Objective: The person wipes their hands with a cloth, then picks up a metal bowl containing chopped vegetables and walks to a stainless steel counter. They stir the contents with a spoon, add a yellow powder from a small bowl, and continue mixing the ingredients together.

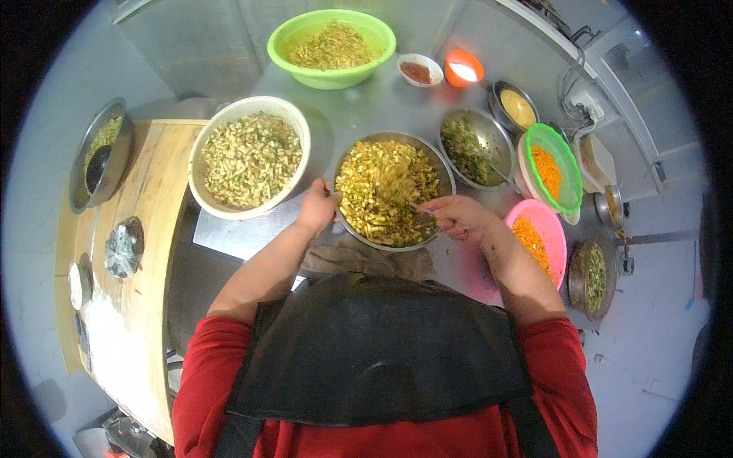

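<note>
A round metal bowl [394,247] of chopped, yellow-green vegetables [372,189] stands on the metal table before me. My left hand [320,205] grips its left rim, thumb on top. On the right side of the bowl, my right hand [458,217] holds a metal utensil by its handle; its head is down in the food, where the pieces look blurred by motion. To the left stands a white plastic colander [197,189] full of pale chopped vegetables. A second metal bowl [497,137] with green chopped food and a spoon is close by on the right.
A green basin [332,79] and small bowls with red [420,71] and white [462,71] contents stand at the back. Green [572,172] and pink [558,240] containers hold orange shreds on the right. A cloth [366,260] lies at the near edge; a wooden table [149,189] adjoins left.
</note>
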A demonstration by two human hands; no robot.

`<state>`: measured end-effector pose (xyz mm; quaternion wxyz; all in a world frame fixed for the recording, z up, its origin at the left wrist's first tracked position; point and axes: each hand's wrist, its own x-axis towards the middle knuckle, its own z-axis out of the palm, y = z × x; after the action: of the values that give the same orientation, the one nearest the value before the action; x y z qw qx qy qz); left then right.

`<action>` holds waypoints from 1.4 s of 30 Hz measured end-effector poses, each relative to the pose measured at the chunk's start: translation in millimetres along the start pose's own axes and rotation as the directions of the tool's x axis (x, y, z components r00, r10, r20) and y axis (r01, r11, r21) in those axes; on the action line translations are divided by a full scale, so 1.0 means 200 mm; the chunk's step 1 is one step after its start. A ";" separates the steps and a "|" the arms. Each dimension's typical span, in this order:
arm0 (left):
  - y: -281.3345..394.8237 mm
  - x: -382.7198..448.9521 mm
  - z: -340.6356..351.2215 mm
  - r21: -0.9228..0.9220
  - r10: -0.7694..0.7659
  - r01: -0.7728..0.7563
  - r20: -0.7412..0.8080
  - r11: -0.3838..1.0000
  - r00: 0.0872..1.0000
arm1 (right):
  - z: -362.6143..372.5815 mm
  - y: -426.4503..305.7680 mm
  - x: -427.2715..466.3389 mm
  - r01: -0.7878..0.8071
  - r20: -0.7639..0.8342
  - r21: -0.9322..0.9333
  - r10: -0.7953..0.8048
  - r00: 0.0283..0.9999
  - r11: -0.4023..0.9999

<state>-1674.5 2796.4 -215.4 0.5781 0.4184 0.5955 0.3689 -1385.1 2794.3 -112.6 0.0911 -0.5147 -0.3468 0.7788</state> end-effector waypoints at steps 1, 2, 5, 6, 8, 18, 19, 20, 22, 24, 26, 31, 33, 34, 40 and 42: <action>0.00 0.00 0.00 0.013 0.003 -0.003 -0.004 1.000 1.000 | -0.02 -0.05 -0.05 -0.007 0.020 -0.024 0.008 1.000 1.000; 0.01 0.00 0.00 0.027 0.007 -0.007 -0.010 1.000 1.000 | -0.04 -0.11 -0.08 -0.012 0.041 -0.048 0.014 0.999 0.999; 0.02 -0.01 0.00 -0.012 -0.022 0.022 0.016 1.000 1.000 | -0.11 -0.23 -0.17 -0.109 -0.012 -0.550 0.123 0.992 0.828; 0.03 -0.01 0.00 -0.028 -0.023 0.023 0.017 0.999 1.000 | -0.12 -0.24 -0.18 -0.137 -0.066 -0.694 0.128 0.990 0.706; 0.04 -0.02 0.00 -0.058 -0.027 0.028 0.014 0.998 1.000 | -0.11 -0.21 -0.14 -0.064 0.039 -0.847 0.182 0.982 0.528; 0.03 -0.02 0.00 -0.050 -0.031 0.031 -0.001 0.998 1.000 | 0.06 0.08 0.22 -0.046 0.172 0.147 0.021 0.985 0.988; 0.03 -0.02 0.00 -0.067 -0.024 0.024 0.001 0.997 1.000 | 0.02 0.06 0.18 -0.035 0.222 0.201 -0.010 0.975 0.979; 0.03 -0.02 0.00 -0.079 -0.026 0.026 -0.002 0.997 1.000 | -0.03 0.03 0.13 -0.004 0.211 0.204 -0.041 0.977 0.979; 0.03 -0.02 0.01 -0.086 -0.031 0.030 -0.007 0.996 1.000 | -0.11 -0.04 0.04 -0.012 0.212 0.227 -0.037 0.977 0.974; 0.04 -0.02 0.01 -0.076 -0.031 0.030 -0.013 0.997 0.999 | -0.12 -0.07 -0.02 -0.021 0.254 0.158 -0.020 0.967 0.987; 0.04 -0.02 0.01 -0.065 -0.036 0.035 -0.010 0.997 0.999 | -0.07 -0.06 -0.01 -0.047 0.232 -0.025 0.051 0.971 0.999; 0.03 -0.01 0.00 -0.012 -0.044 0.044 0.009 0.999 0.999 | 0.22 0.10 0.24 -0.122 0.227 0.304 0.052 0.972 0.945; 0.02 -0.01 0.00 -0.007 -0.047 0.047 0.007 0.999 0.999 | 0.23 0.14 0.30 -0.100 0.165 0.456 0.026 0.986 0.885; 0.02 -0.01 0.00 -0.019 -0.050 0.050 0.007 0.999 0.999 | 0.21 0.15 0.32 -0.102 0.173 0.499 0.017 0.985 0.861; 0.00 0.00 0.00 -0.049 -0.037 0.038 0.015 0.998 0.999 | -0.01 0.04 0.02 -0.017 0.201 0.408 -0.071 0.977 0.913; 0.00 0.00 0.00 -0.034 -0.021 0.022 0.023 0.999 1.000 | -0.07 -0.06 -0.14 0.043 0.150 0.111 -0.060 0.987 0.993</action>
<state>-1674.4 2797.3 -215.6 0.5957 0.4060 0.5872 0.3680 -1363.7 2795.8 -87.3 0.1118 -0.4386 -0.3234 0.8310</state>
